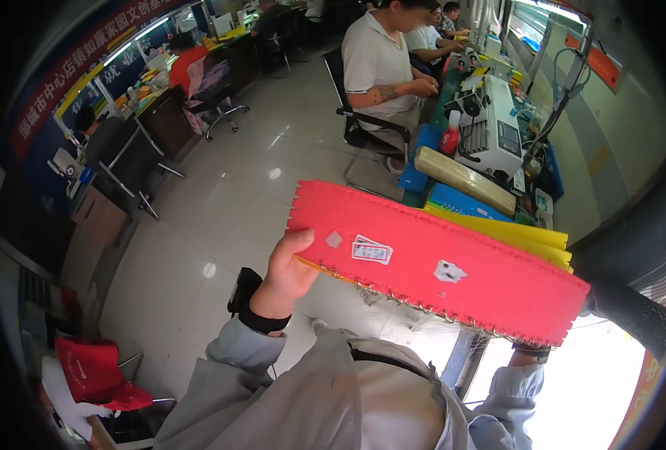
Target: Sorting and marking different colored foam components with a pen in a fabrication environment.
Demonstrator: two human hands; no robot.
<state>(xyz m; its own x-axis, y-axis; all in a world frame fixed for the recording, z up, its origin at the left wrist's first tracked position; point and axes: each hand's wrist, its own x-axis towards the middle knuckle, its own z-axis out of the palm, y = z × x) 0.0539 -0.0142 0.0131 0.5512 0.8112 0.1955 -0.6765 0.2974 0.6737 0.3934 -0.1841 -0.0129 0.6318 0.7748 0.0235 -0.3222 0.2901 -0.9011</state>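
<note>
A long red board (415, 262) with notched ends is held up in front of me, tilted down to the right. Small metal loops or hooks hang in a row along its near edge, and worn paper labels stick to its face. My left hand (291, 266) grips its left end, thumb on top and fingers hidden underneath. At the right end, the board covers my right hand; only the banded wrist (529, 354) shows, so its fingers cannot be seen. Yellow notched boards (528, 236) stick out past the red board's far edge; whether they are held with it is unclear.
Beyond the boards, a workbench carries blue boards (464, 202), a long wrapped bundle (464, 180), a red bottle (450, 135) and a white machine (490, 127). A person in a white shirt (378, 60) sits there. A red bag (96, 371) lies at lower left.
</note>
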